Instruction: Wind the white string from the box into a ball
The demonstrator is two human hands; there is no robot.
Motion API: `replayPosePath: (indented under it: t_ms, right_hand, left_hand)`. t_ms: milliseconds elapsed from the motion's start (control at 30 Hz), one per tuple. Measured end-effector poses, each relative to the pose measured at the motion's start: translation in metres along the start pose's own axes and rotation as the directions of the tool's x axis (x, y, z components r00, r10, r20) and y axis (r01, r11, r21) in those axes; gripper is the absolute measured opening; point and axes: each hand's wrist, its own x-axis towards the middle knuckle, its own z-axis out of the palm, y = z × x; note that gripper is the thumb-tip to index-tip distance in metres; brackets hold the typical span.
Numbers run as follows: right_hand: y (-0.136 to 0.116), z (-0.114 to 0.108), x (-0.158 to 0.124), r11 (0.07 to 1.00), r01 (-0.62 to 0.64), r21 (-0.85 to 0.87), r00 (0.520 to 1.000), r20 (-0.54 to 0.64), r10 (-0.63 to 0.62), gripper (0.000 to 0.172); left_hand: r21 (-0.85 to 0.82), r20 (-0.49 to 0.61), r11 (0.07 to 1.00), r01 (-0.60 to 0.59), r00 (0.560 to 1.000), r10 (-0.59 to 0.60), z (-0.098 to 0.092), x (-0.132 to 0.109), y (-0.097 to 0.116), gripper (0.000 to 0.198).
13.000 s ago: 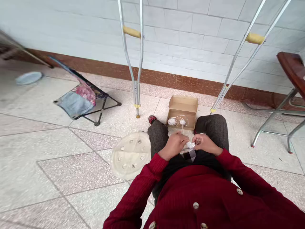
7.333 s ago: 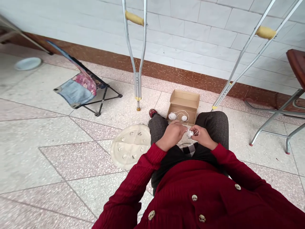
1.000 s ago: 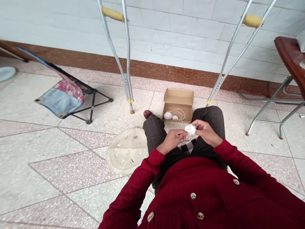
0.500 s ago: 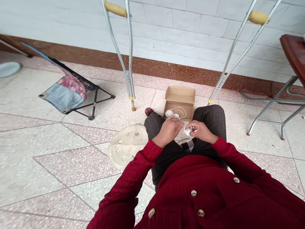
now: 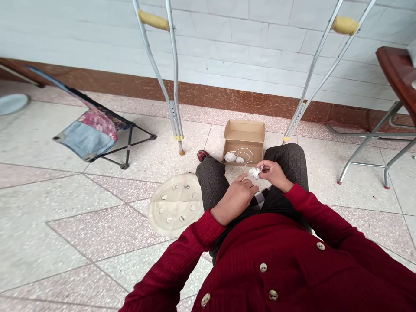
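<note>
I sit with my knees apart, both hands in my lap. My right hand (image 5: 274,173) pinches a small white ball of thread (image 5: 254,173) at chest-knee height. My left hand (image 5: 236,197) is curled closed just below and left of the ball; a thread between its fingers is too fine to make out. On the floor between my feet stands an open cardboard box (image 5: 243,138) with two white thread balls (image 5: 234,157) and a loose loop of thread inside.
A round cream tray (image 5: 173,205) with several small pieces lies by my left knee. Two metal crutches (image 5: 173,99) (image 5: 308,82) lean on the tiled wall. A folding stool (image 5: 94,134) sits left, a metal-legged table (image 5: 390,130) right.
My left hand has drawn back down toward my lap, away from the ball. My right hand has lifted the thread ball slightly forward.
</note>
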Motion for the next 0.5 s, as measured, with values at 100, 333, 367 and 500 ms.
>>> replayPosePath:
  t_ms: [100, 333, 367, 500]
  right_hand:
    - [-0.006, 0.006, -0.015, 0.953, 0.187, -0.239, 0.979, 0.131, -0.159, 0.025]
    - [-0.028, -0.002, -0.035, 0.995, 0.096, 0.040, 0.980, 0.171, -0.101, 0.029]
    - [-0.028, -0.002, -0.036, 0.993, 0.076, 0.087, 0.985, 0.145, -0.089, 0.028]
    - [-0.028, 0.001, -0.039, 0.984, 0.025, 0.178, 0.997, 0.069, -0.038, 0.022]
  left_hand:
    - [-0.027, -0.079, 1.000, 0.017, 0.997, -0.019, -0.001, 0.012, -0.013, 0.019]
    - [-0.605, -0.086, 0.787, 0.121, 0.973, -0.215, 0.015, 0.029, -0.045, 0.027]
    - [-0.690, -0.058, 0.706, 0.161, 0.959, -0.276, 0.020, 0.029, -0.045, 0.030]
    - [-0.888, 0.092, 0.364, 0.282, 0.884, -0.459, 0.036, 0.026, -0.045, 0.035]
